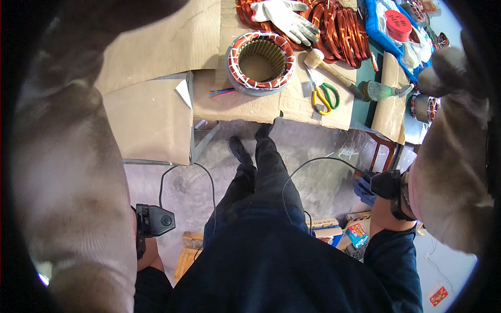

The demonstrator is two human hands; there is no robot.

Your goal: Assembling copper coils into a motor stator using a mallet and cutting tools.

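Note:
My left hand, in a pale brown-stained work glove, looms very large along the left side. A thumb or finger reaches across the top edge, out of focus. My right hand, gloved alike, is raised at the right edge with fingers partly in dark shadow. The fingertips of both hands run out of sight, so any grip is hidden. Below and beyond them, a motor stator with white-laced copper windings stands on the cardboard-covered bench. Neither hand touches it.
Copper wire coils and a white glove lie behind the stator. A mallet, yellow-and-green-handled scissors and a green bottle lie to its right. A blue crate stands far right. Cables hang from wrist-mounted devices.

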